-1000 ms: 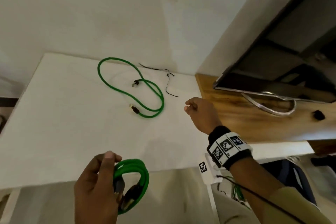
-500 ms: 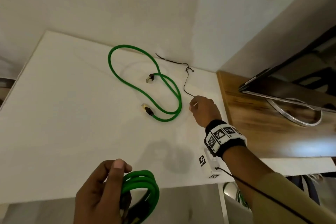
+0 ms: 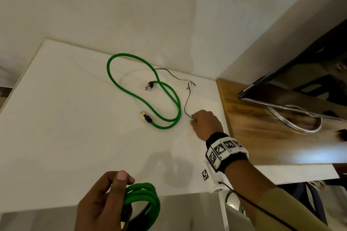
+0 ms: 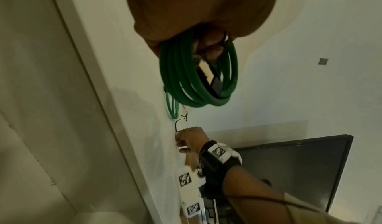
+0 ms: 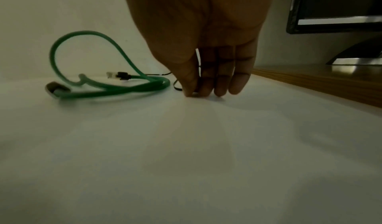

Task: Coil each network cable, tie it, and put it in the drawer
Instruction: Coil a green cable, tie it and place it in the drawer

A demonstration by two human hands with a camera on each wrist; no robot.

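My left hand point(image 3: 105, 200) grips a coiled green network cable point(image 3: 142, 202) near the table's front edge; the coil point(image 4: 198, 74) hangs from my fingers with both plugs inside it. A second green cable point(image 3: 161, 95) lies loose on the white table point(image 3: 56, 127) toward the back, its two plugs free. To its right lies a thin black wire tie point(image 3: 186, 102). My right hand point(image 3: 203, 124) is down on the table at the near end of the tie; thumb and forefinger point(image 5: 190, 87) pinch the tie point(image 5: 177, 87) against the surface.
A wooden shelf point(image 3: 262, 137) adjoins the table on the right and carries a dark monitor point(image 3: 300, 84) on a curved metal stand. A wall runs right behind the table. More green cable shows below the table's right front corner point(image 3: 230, 196).
My right hand has travelled from mid-air down to the near end of the black tie and closed its fingertips on it. The left hand keeps holding the coil.
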